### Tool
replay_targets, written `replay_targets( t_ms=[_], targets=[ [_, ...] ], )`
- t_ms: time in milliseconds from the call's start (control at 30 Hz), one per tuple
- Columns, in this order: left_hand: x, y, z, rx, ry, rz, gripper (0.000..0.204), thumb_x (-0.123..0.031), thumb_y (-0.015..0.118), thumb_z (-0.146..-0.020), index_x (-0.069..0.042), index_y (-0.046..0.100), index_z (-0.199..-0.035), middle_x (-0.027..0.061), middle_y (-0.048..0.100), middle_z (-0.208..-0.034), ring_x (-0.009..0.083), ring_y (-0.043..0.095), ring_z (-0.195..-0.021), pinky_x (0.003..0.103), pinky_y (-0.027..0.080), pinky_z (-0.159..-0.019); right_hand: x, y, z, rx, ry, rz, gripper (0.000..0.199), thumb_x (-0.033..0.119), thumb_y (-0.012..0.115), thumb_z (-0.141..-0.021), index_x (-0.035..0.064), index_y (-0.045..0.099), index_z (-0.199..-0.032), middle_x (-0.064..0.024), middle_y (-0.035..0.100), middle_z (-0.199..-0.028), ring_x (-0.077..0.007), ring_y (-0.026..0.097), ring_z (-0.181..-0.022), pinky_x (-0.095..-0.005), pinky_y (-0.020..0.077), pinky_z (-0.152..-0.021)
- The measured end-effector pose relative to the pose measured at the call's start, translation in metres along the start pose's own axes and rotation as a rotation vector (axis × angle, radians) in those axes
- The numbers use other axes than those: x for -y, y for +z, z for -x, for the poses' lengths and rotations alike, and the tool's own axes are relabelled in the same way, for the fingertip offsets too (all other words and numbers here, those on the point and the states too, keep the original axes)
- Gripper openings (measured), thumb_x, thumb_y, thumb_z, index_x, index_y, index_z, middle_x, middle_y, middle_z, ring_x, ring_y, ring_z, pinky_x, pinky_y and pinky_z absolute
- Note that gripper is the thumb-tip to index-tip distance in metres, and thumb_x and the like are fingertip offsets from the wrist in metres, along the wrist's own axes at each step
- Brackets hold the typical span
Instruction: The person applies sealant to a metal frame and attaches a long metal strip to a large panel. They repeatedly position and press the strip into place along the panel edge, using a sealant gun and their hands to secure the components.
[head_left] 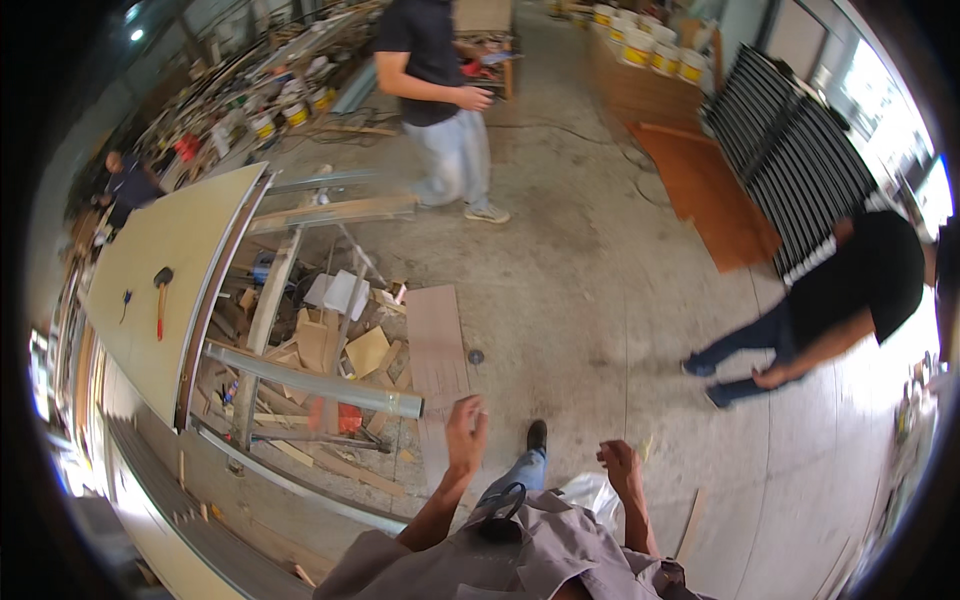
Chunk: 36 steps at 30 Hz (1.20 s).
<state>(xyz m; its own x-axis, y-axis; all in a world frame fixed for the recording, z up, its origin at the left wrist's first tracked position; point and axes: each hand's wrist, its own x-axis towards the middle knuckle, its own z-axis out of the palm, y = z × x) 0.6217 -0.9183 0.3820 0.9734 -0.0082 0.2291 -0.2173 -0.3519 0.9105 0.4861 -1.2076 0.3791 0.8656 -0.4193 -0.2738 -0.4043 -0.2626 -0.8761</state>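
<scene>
My left hand (466, 434) is raised in front of me, its fingers loosely bent and apart, with nothing visible in it. Nearest to it is the end of a metal channel (330, 383), which the hand does not appear to touch. Further right, my right hand (620, 460) hangs over the floor with relaxed, half-curled fingers and no object to be seen in it. Below it a crumpled clear plastic sheet (597, 494) shows beside my clothing. On a pale yellow panel (190, 240) at the left lies a mallet (161, 300) with a black head and red handle.
Wood offcuts (318, 340) and scraps lie beneath the metal frame at left. A brown board (436, 335) rests on the floor. One person (430, 90) is ahead, another (840, 290) bends at right near black slatted panels (800, 140). A cable (570, 130) crosses the floor.
</scene>
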Motion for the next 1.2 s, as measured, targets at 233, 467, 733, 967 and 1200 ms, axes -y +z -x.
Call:
replay_targets(
  t_ms=[233,467,733,967,1200],
  targets=[
    [-0.058,0.07,-0.162,0.053,-0.075,0.116,0.025,-0.014,0.059,-0.093,-0.002,0.058,-0.115,0.0123,0.067,-0.103,0.0228,0.068,-0.093,0.033,0.052,-0.081,0.038,-0.01,-0.16,0.136,-0.044,0.016,0.018,0.016,0.058,-0.093,0.0006,0.064,-0.099,-0.0104,0.069,-0.078,-0.0178,0.067,-0.071,-0.0307,0.0544,-0.062],
    [-0.011,0.118,-0.3,-0.039,-0.282,0.268,0.029,-0.016,0.059,-0.095,0.0,0.056,-0.119,0.0122,0.066,-0.109,0.0192,0.065,-0.1,0.031,0.05,-0.087,0.075,0.021,-0.356,0.24,-0.046,0.006,0.019,0.016,0.057,-0.091,-0.0005,0.064,-0.095,-0.0093,0.067,-0.075,-0.0157,0.065,-0.068,-0.03,0.0528,-0.06],
    [0.05,0.116,-0.475,-0.494,-0.452,0.606,0.035,-0.025,0.054,-0.097,0.001,0.054,-0.122,0.0134,0.064,-0.11,0.0221,0.064,-0.101,0.032,0.049,-0.088,0.205,0.097,-0.609,0.509,-0.231,0.083,0.021,0.018,0.058,-0.092,-0.001,0.065,-0.097,-0.0089,0.067,-0.076,-0.0148,0.064,-0.07,-0.0284,0.0507,-0.064],
    [0.068,0.054,-0.599,-0.997,-0.442,0.589,0.034,-0.026,0.052,-0.099,0.002,0.057,-0.117,0.0144,0.065,-0.105,0.0224,0.064,-0.098,0.034,0.052,-0.085,0.353,0.214,-0.796,0.798,-0.456,0.207,0.021,0.018,0.058,-0.094,-0.0023,0.064,-0.097,-0.0058,0.065,-0.077,-0.011,0.058,-0.069,-0.027,0.0468,-0.063],
    [0.15,-0.008,-0.712,-1.385,-0.395,0.589,0.038,-0.029,0.051,-0.1,0.004,0.056,-0.116,0.0139,0.064,-0.105,0.0211,0.063,-0.097,0.034,0.051,-0.086,0.446,0.346,-0.919,0.864,-0.54,0.409,0.024,0.021,0.06,-0.093,-0.0016,0.064,-0.099,-0.0093,0.068,-0.082,-0.0155,0.065,-0.073,-0.0299,0.0496,-0.068]
  ],
)
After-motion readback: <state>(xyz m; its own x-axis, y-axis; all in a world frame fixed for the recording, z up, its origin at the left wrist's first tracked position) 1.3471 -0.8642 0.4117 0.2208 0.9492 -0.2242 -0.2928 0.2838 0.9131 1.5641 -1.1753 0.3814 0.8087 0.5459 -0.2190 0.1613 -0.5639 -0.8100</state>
